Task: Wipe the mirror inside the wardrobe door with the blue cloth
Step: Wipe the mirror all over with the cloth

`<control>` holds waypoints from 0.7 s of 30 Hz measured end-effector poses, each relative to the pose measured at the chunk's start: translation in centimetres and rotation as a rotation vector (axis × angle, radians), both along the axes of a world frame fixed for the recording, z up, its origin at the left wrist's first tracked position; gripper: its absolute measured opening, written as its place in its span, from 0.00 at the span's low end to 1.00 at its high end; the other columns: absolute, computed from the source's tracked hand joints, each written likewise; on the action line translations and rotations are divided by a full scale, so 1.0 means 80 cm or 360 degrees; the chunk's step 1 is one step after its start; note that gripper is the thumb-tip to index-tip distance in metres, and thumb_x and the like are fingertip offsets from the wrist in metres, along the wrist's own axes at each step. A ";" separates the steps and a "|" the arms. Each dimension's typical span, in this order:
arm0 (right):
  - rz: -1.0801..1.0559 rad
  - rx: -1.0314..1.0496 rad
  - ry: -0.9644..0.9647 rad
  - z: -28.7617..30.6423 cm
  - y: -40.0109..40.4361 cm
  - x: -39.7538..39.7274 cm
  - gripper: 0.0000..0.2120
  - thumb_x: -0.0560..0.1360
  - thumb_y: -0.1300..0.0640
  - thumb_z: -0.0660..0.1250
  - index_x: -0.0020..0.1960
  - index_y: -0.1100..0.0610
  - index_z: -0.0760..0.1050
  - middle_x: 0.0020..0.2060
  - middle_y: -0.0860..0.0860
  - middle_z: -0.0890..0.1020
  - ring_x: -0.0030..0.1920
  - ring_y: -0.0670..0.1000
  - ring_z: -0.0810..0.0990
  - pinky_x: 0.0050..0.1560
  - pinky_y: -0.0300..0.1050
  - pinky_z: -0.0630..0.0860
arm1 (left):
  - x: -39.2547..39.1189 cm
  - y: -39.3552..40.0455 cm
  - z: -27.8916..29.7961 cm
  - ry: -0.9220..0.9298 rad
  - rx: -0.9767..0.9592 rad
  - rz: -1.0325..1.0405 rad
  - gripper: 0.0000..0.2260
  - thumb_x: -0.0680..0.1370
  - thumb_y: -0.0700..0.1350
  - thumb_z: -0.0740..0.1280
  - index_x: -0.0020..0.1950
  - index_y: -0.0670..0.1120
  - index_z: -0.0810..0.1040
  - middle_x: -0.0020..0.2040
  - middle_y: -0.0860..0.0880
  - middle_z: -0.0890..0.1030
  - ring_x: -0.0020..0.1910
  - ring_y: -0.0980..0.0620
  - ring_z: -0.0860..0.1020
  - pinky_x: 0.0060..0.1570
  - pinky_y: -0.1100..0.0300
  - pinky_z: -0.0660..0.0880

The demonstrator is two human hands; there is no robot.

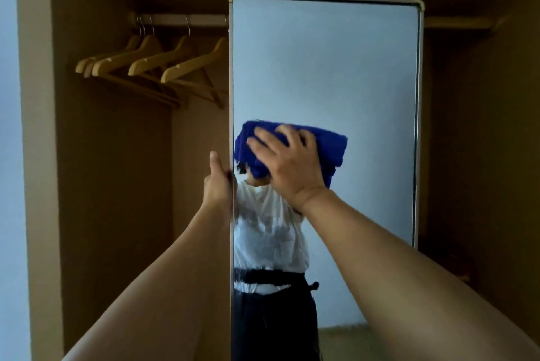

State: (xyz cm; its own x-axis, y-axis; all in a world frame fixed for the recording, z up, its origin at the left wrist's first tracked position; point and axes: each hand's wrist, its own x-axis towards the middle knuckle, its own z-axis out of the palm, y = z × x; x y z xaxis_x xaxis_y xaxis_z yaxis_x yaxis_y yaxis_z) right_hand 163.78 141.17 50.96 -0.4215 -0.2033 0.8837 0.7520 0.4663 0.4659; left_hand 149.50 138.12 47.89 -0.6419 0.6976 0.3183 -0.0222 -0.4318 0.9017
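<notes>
Right now your right hand (287, 163) lies spread over the blue cloth (327, 147), fingers fairly straight and fanned, palm pressing the bunched fabric flat against the mirror (324, 62). The cloth sits at about mid-height on the glass, nearer the left edge than the right, and it covers the reflected head of the person in the mirror. Your left hand (217, 185) grips the mirror's left edge just beside the cloth, thumb pointing up on the outer side and the fingers wrapped round the rim, where they are mostly hidden. Both of your bare forearms reach in from the bottom of the view, the left one running up along the mirror's edge, the right one crossing the lower right part of the glass. The mirror is a tall panel with a pale frame (420, 97) and rounded top corners, standing upright in front of the open wardrobe (111, 156). In the glass you can see a white shirt, a dark belt and dark trousers, with faint streaks across the shirt area, and a plain light wall behind. To the left of the mirror, inside the brown wardrobe, several wooden hangers (152, 65) hang on a rail (181, 20) near the top. To the right of the mirror the wardrobe interior is dark and little can be made out there.
</notes>
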 end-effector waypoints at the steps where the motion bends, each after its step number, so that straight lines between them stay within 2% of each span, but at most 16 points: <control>1: 0.0008 -0.0102 0.0094 0.024 -0.003 0.001 0.23 0.65 0.60 0.71 0.61 0.52 0.78 0.60 0.50 0.79 0.56 0.59 0.77 0.52 0.55 0.71 | 0.000 0.000 -0.001 0.0022 -0.0005 0.0027 0.33 0.77 0.67 0.49 0.57 0.42 0.79 0.44 0.42 0.83 0.46 0.46 0.81 0.46 0.54 0.77; 2: 0.0010 -0.0202 0.0151 0.046 -0.005 0.004 0.24 0.66 0.61 0.70 0.62 0.53 0.76 0.62 0.50 0.78 0.58 0.60 0.75 0.54 0.56 0.70 | 0.001 0.000 -0.001 0.0043 0.0001 0.0051 0.33 0.78 0.66 0.49 0.56 0.40 0.79 0.43 0.42 0.83 0.43 0.48 0.82 0.44 0.55 0.77; 4: -0.0002 -0.0321 0.0192 0.073 -0.004 0.009 0.25 0.68 0.62 0.68 0.65 0.53 0.73 0.65 0.50 0.75 0.62 0.60 0.71 0.57 0.58 0.66 | 0.006 0.001 -0.002 0.0102 0.0028 0.0132 0.28 0.79 0.64 0.51 0.45 0.41 0.77 0.38 0.40 0.78 0.38 0.47 0.77 0.39 0.55 0.74; 5: -0.0004 -0.0331 0.0203 0.075 -0.003 0.011 0.26 0.69 0.63 0.67 0.66 0.53 0.73 0.66 0.50 0.74 0.63 0.60 0.71 0.57 0.58 0.65 | 0.009 0.000 -0.002 0.0116 0.0045 0.0180 0.25 0.80 0.61 0.51 0.41 0.42 0.74 0.36 0.41 0.75 0.36 0.47 0.73 0.38 0.55 0.70; 7: 0.0021 -0.0327 0.0233 0.061 -0.002 0.012 0.25 0.67 0.63 0.67 0.65 0.53 0.74 0.65 0.50 0.75 0.62 0.60 0.72 0.58 0.58 0.65 | 0.014 0.002 -0.002 0.0101 0.0057 0.0238 0.22 0.81 0.58 0.52 0.36 0.44 0.71 0.33 0.45 0.73 0.34 0.47 0.71 0.37 0.56 0.69; 9: 0.0063 -0.0293 0.0226 0.030 0.000 0.012 0.24 0.65 0.60 0.66 0.61 0.54 0.76 0.62 0.50 0.78 0.59 0.61 0.74 0.55 0.58 0.67 | 0.014 0.005 -0.002 0.0101 0.0045 0.0278 0.20 0.81 0.57 0.52 0.39 0.46 0.73 0.34 0.48 0.75 0.35 0.51 0.74 0.39 0.56 0.70; 11: 0.0080 -0.0213 0.0136 -0.010 0.004 0.015 0.21 0.66 0.58 0.66 0.58 0.54 0.79 0.59 0.50 0.79 0.56 0.60 0.77 0.53 0.57 0.70 | 0.015 0.007 -0.002 0.0133 0.0019 0.0337 0.20 0.82 0.57 0.51 0.47 0.45 0.75 0.40 0.48 0.77 0.40 0.51 0.76 0.44 0.55 0.70; 13: 0.0083 -0.0128 0.0004 -0.045 0.009 0.023 0.18 0.67 0.57 0.64 0.56 0.54 0.80 0.58 0.51 0.80 0.54 0.60 0.79 0.51 0.55 0.72 | 0.014 0.011 -0.002 0.0165 0.0011 0.0376 0.22 0.82 0.57 0.50 0.57 0.43 0.75 0.46 0.46 0.79 0.48 0.47 0.77 0.51 0.53 0.72; 15: 0.0055 -0.0098 -0.0139 -0.066 0.013 0.034 0.19 0.68 0.56 0.61 0.56 0.54 0.80 0.58 0.51 0.80 0.54 0.59 0.79 0.51 0.54 0.73 | 0.014 0.015 -0.004 0.0173 0.0007 0.0404 0.23 0.82 0.57 0.50 0.62 0.41 0.74 0.53 0.43 0.78 0.55 0.43 0.76 0.59 0.47 0.72; 17: 0.0057 -0.0034 -0.0260 -0.066 0.019 0.043 0.19 0.68 0.57 0.60 0.57 0.53 0.80 0.59 0.51 0.80 0.53 0.58 0.79 0.51 0.54 0.73 | 0.014 0.018 -0.005 0.0178 0.0006 0.0447 0.24 0.82 0.57 0.50 0.62 0.42 0.74 0.54 0.42 0.78 0.56 0.41 0.76 0.61 0.44 0.72; 19: 0.0059 0.0045 -0.0342 -0.050 0.027 0.053 0.18 0.68 0.59 0.62 0.57 0.54 0.80 0.58 0.53 0.80 0.52 0.59 0.79 0.50 0.54 0.73 | 0.013 0.021 -0.006 0.0151 -0.0004 0.0471 0.24 0.81 0.58 0.50 0.62 0.42 0.73 0.56 0.42 0.78 0.56 0.42 0.75 0.61 0.46 0.71; 21: 0.0037 0.0041 -0.0274 -0.025 0.032 0.061 0.19 0.67 0.58 0.66 0.58 0.54 0.80 0.58 0.56 0.80 0.52 0.60 0.79 0.50 0.55 0.73 | 0.011 0.023 -0.006 0.0098 0.0005 0.0463 0.22 0.81 0.59 0.51 0.56 0.45 0.75 0.50 0.45 0.77 0.53 0.45 0.75 0.57 0.50 0.71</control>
State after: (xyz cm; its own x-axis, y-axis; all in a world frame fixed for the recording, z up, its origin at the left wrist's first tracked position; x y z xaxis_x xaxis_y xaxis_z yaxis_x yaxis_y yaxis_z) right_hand 168.65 143.75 48.97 -0.5613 -0.2361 0.7932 0.6492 0.4688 0.5989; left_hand 150.41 139.99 47.38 -0.7940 0.4862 0.3648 0.1578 -0.4148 0.8961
